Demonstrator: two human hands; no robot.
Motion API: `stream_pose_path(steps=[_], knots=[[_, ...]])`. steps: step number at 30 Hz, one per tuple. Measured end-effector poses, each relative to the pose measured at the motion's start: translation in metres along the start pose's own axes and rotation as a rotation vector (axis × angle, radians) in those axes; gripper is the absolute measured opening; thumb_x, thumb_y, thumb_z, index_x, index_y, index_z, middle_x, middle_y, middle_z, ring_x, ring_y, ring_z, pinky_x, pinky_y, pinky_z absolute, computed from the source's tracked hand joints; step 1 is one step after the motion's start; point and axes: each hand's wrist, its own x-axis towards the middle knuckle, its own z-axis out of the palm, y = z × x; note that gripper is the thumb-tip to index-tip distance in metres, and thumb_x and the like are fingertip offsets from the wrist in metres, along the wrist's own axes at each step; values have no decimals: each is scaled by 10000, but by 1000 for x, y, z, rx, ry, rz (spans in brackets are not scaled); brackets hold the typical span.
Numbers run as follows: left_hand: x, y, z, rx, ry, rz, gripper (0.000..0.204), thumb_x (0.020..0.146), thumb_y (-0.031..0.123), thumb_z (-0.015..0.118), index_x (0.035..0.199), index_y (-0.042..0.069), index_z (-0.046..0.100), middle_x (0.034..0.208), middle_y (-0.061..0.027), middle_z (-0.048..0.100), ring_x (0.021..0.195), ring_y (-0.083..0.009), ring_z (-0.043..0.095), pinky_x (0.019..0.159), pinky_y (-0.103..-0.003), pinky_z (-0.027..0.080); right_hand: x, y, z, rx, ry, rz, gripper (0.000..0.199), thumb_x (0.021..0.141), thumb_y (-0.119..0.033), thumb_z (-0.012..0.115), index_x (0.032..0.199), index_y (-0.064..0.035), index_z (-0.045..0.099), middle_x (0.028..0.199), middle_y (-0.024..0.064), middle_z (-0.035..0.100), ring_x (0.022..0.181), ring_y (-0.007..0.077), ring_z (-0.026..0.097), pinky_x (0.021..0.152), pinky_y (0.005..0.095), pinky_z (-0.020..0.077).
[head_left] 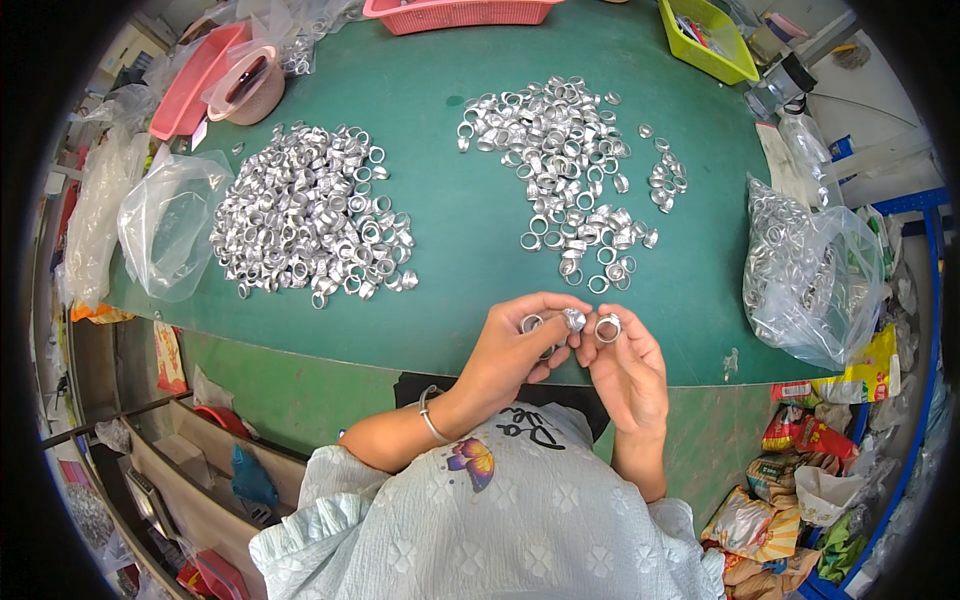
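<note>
Silver metal rings are in both my hands, held close together over the table's near edge. My left hand (522, 345) is closed on several of them; one ring (574, 320) sits at its thumb and fingertips, another shows by the curled fingers. Between thumb and fingers my right hand (630, 372) pinches a single ring (608, 328), its round opening facing me. Beyond my hands lies a loose spread of silver rings (560, 140), with a small separate group (667, 178) to its right. A larger, denser heap of rings (300, 210) lies to the left.
The green table (430, 200) carries a clear plastic bag of rings (800, 270) at right and a crumpled clear bag (172, 230) at left. Pink baskets (460, 14), a pink bowl (250, 90) and a yellow-green basket (705, 45) stand along the far side. Colourful packages (765, 520) lie below right.
</note>
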Motion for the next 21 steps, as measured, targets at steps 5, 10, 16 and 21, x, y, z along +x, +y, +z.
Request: stream_pose_path(steps=[5, 10, 16, 21], knots=[[1, -4, -6, 35, -43, 46, 278, 861, 85, 523, 1124, 4, 567, 842, -68, 609, 580, -76, 515, 385, -164, 324, 2, 3, 3, -193, 72, -70, 267, 883, -64, 498, 1131, 36, 499, 1027, 129, 569, 929, 177, 526, 808, 286, 406], [6, -10, -13, -67, -184, 3, 337, 881, 104, 481, 1197, -8, 517, 960, -92, 602, 623, -107, 552, 385, -159, 366, -1, 7, 17, -824, 275, -471, 252, 768, 70, 571, 1019, 46, 565, 960, 117, 598, 917, 185, 524, 799, 300, 424], [11, -8, -19, -100, -356, -2, 392, 894, 127, 499, 1275, 42, 460, 981, -105, 605, 595, -88, 526, 373, -146, 323, 6, 12, 22, -1185, 272, -522, 216, 724, 57, 610, 939, 32, 604, 948, 128, 596, 854, 243, 522, 761, 321, 425], [19, -14, -29, -305, -278, -95, 309, 880, 129, 533, 1173, 31, 533, 901, -65, 607, 581, -59, 490, 359, -150, 247, 10, 16, 20, -1304, 151, -557, 318, 763, 9, 584, 1076, 23, 531, 1014, 140, 584, 901, 250, 512, 795, 344, 411]])
